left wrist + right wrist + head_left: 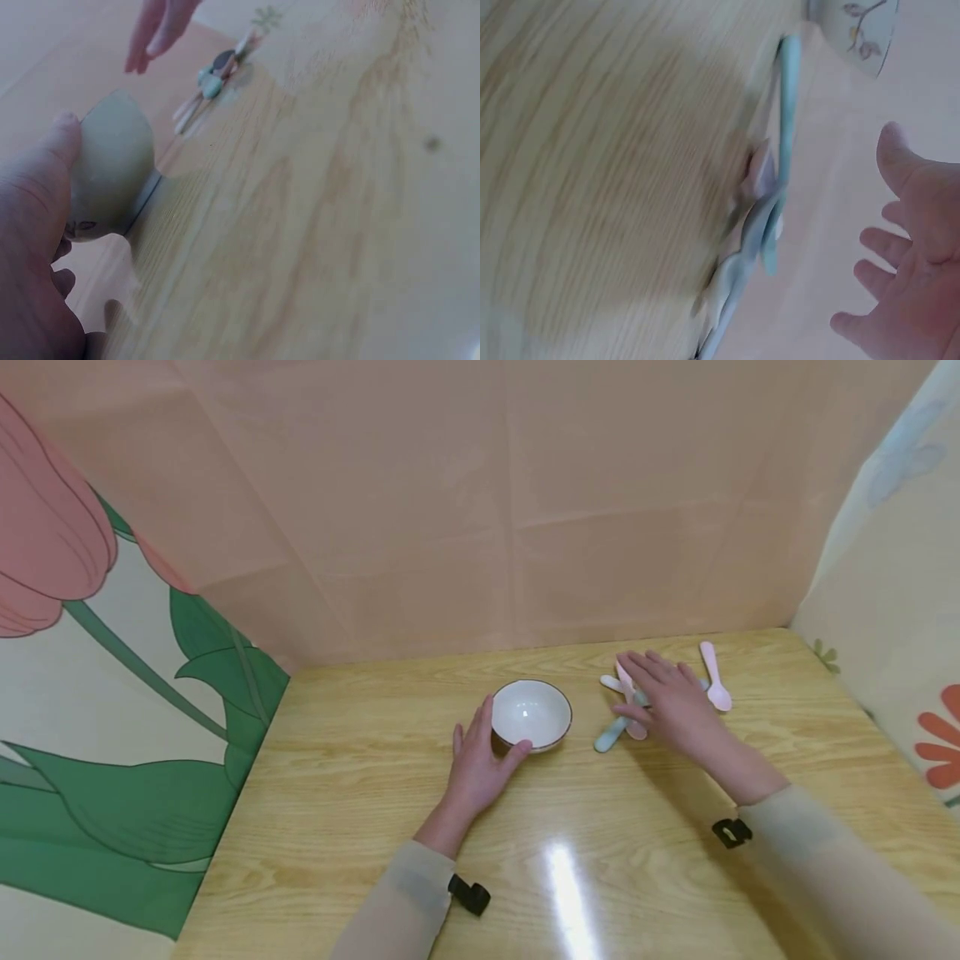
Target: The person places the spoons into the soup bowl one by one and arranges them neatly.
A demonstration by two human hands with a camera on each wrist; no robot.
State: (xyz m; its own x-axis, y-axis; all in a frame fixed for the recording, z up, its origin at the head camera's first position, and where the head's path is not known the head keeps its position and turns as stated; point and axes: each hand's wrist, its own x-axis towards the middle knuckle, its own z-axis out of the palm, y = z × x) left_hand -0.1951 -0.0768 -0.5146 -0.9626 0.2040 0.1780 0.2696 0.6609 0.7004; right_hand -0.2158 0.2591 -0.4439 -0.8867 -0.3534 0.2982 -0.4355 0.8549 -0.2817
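A white bowl point(531, 714) with a dark rim stands upright on the table. My left hand point(480, 764) holds it from the left, thumb at the near rim and fingers along the far left side. In the right wrist view, the bowl's wall point(866, 30) shows a branch pattern. My right hand point(678, 706) hovers with spread fingers over a loose pile of small spoons, holding none. From beneath it show a blue-green handle point(611, 737), a pink spoon point(636, 729) and a whitish handle end point(611, 682). Part of the pile is hidden by this hand.
Another pink spoon point(716, 689) lies just right of the pile, its bowl toward me. The wooden table point(330, 793) ends at a peach cloth point(405, 560) behind, with flower-printed cloths on the left and right sides.
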